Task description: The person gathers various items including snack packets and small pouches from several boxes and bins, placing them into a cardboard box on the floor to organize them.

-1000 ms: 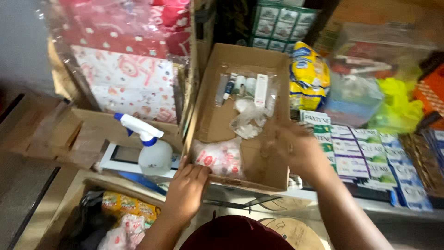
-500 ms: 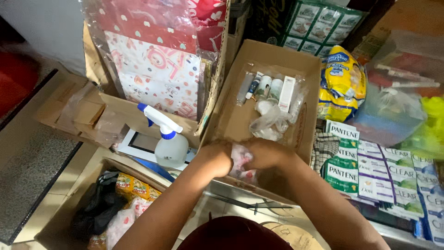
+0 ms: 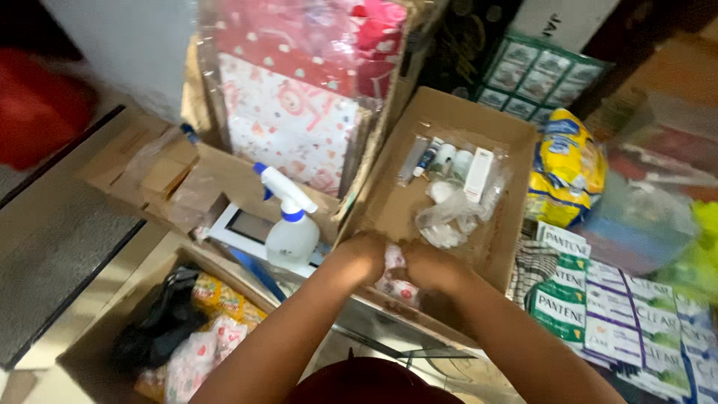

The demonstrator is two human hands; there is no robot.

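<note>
My left hand (image 3: 360, 256) and my right hand (image 3: 434, 268) meet over the near end of an open cardboard box (image 3: 516, 142). Between them they grip a small white packet with red print (image 3: 395, 271). Farther back in the box lie small tubes and bottles (image 3: 449, 163) inside clear plastic wrap (image 3: 458, 217). My forearms reach in from the bottom of the view.
A white spray bottle with a blue nozzle (image 3: 290, 224) stands left of the box. Wrapped pink and red gift paper (image 3: 299, 97) leans behind it. A second box with snack packs (image 3: 202, 329) sits lower left. Sachet strips (image 3: 628, 314) and a yellow bag (image 3: 568, 164) lie right.
Both hands came together over the near end of the box and closed on the white and red packet. The view shifted slightly left and down.
</note>
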